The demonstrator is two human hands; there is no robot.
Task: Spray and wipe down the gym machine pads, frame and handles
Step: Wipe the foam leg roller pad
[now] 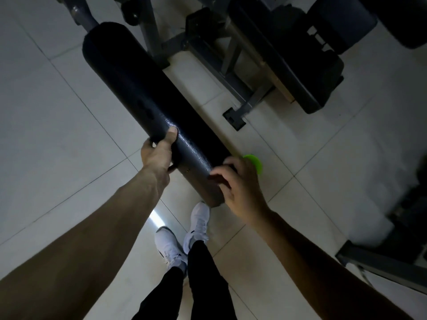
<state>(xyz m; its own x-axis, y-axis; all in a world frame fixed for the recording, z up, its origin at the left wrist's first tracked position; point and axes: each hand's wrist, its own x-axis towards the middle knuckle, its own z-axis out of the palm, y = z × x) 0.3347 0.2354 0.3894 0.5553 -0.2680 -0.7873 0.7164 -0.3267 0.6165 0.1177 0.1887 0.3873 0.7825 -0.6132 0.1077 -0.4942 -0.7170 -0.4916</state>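
Gripping pad (129, 88), left hand (157, 155), right hand (240, 188) touching

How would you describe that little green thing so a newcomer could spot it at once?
Find the long black padded roller running diagonally across the middle, and follow it to its near end, where the right hand rests. Just past that hand's far edge peeks a small rounded green object, partly hidden; it is the only bright colour among black pads, grey frame and pale tiles.

Bare forearms (92, 227), black trousers (208, 285), and white trainers (199, 222) with dark trim.
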